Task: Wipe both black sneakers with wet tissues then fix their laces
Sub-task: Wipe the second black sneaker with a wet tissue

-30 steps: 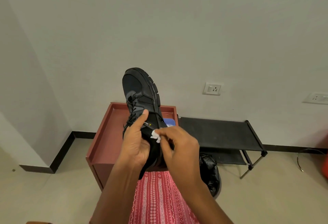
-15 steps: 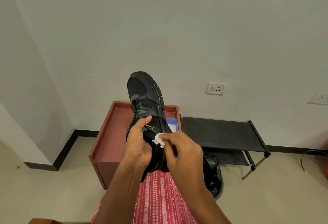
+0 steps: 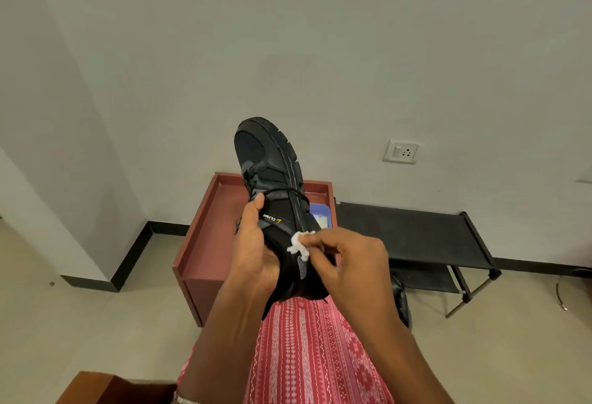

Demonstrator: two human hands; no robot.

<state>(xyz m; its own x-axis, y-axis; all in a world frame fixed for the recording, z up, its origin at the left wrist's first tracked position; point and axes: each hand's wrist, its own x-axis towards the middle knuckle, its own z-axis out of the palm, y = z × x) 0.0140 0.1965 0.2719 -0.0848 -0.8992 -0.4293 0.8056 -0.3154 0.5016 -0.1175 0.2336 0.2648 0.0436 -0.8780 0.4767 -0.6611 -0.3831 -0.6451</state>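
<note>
Two hands: both work on one black sneaker [image 3: 272,186], held up over the lap, toe pointing away.
Lap: red patterned fabric [image 3: 307,352] lies nearest, under the forearms.
Left hand [image 3: 253,253]: its grip wraps the heel and collar, thumb laid along the shoe's side near the printed logo.
Right hand [image 3: 349,262]: fingertips pinch a small wad of wet tissue [image 3: 298,244] against the heel side.
Doing it well: I judge short firm strokes best, with the left hand turning the shoe to bring fresh areas round; the wad looks small and crumpled, so refolding may help.
Laces [image 3: 282,192]: loose across the tongue, not yet fixed.
Second sneaker [image 3: 402,302]: apparently the dark shape on the floor to the right, partly hidden.
Tabletop [image 3: 208,234]: reddish, rimmed, just beyond the shoe; a blue tissue pack [image 3: 318,214] sits on it, mostly hidden.
Farther: black rack [image 3: 407,230], then the wall with a socket [image 3: 400,151].
In the way: nothing blocks the wiping.
</note>
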